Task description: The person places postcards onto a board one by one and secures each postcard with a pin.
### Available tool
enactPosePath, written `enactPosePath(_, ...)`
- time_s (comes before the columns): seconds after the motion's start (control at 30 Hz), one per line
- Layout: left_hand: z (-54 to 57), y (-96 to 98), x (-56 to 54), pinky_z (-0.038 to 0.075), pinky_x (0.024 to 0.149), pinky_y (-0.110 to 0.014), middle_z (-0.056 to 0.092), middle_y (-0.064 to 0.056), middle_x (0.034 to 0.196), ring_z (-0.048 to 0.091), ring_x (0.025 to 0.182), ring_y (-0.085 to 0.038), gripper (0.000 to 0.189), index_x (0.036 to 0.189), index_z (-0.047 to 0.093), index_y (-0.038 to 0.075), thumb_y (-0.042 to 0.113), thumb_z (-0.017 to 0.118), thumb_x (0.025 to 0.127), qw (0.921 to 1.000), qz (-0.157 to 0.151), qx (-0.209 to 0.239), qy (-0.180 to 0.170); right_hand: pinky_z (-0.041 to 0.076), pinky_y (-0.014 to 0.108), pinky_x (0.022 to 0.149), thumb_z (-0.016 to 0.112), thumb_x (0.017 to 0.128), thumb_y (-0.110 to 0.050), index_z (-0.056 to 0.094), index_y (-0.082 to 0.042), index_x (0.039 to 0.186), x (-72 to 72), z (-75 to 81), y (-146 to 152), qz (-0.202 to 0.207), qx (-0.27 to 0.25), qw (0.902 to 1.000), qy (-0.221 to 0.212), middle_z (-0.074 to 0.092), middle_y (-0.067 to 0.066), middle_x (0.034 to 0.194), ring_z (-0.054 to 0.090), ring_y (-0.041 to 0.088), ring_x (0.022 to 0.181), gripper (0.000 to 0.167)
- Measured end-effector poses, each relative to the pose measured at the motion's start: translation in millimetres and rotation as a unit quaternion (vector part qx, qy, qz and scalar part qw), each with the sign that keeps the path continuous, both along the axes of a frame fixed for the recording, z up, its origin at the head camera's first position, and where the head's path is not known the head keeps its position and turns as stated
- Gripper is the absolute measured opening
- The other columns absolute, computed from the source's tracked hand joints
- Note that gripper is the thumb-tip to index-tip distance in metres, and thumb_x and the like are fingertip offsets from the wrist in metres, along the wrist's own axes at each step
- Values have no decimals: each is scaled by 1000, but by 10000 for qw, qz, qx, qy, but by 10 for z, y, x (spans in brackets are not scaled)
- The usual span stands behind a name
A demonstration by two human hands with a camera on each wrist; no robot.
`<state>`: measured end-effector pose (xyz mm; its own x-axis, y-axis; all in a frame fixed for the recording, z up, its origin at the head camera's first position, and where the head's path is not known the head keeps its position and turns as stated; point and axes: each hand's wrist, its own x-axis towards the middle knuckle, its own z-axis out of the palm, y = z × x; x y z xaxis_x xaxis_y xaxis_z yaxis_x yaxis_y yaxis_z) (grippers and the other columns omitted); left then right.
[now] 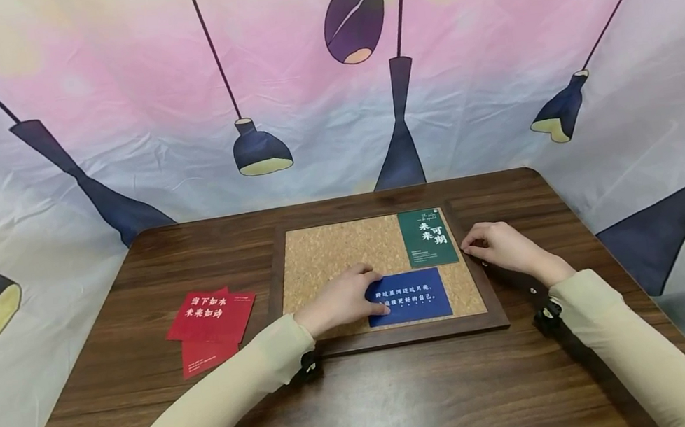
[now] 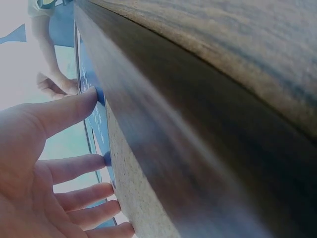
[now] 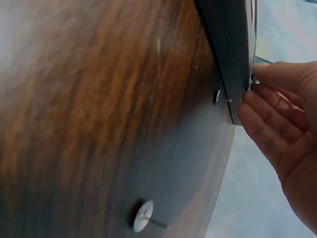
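A blue card (image 1: 418, 296) printed with white characters lies on a wood-framed cork board (image 1: 334, 250). My left hand (image 1: 340, 303) holds its left side down, thumb and fingertips on the card and cork. Straight fingers (image 2: 79, 168) show in the left wrist view. Beside the frame's right edge, my right hand (image 1: 506, 247) pinches a small thumbtack (image 3: 255, 80) between thumb and index finger. A green card (image 1: 429, 249) sits at the board's upper right, with a pale tack head in its top corner.
Two loose thumbtacks lie point-up right of the board, one tack (image 3: 143, 216) nearer and another tack (image 3: 217, 97) close to the frame. Several red cards (image 1: 212, 323) overlap on the table (image 1: 364, 401) left of the board. A printed cloth (image 1: 301, 70) hangs behind.
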<state>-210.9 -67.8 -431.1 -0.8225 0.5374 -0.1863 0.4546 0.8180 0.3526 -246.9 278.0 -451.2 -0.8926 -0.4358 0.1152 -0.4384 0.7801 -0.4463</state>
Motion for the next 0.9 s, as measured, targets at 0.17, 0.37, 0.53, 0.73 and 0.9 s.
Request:
enactPosePath(0.17,3,0,17,43,108,-47,49,-13,149,49,134,-31,68,142,60,12,46,79,86,10000,-16,-21,-11,51,30,60,64,99,-8,75,-5,105,14,19,-55,-43,-61,9998,-175,68,8,100,57,5,57,13)
enactPosePath(0.37,6,22,6,43,107,-48,49,-13,149,49,134,-32,68,141,60,13,46,79,86,10000,-15,22,51,51,32,61,64,99,-8,75,-5,105,24,42,-105,6,-134,9999,-26,72,9,101,61,8,63,13)
enactPosePath(0.53,0,26,2,43,107,-48,50,-12,149,50,134,-32,68,141,60,13,48,79,86,10000,37,6,84,54,36,70,65,99,-10,76,-8,104,6,53,-231,362,-276,9990,12,73,4,101,67,15,86,13)
enactPosePath(0.73,-5,27,9,44,105,-49,50,-11,148,50,133,-31,68,141,61,13,49,78,85,9999,57,-22,93,53,36,73,64,100,-13,76,-12,104,-30,91,-430,647,-451,9965,-259,72,-3,100,65,12,85,13)
enactPosePath(0.9,-5,42,-1,45,104,-49,51,-11,147,52,131,-31,68,141,61,14,50,78,85,9999,80,-41,87,54,38,79,64,100,-14,77,-15,105,-61,110,-575,798,-530,9929,-708,73,-5,102,67,12,93,14)
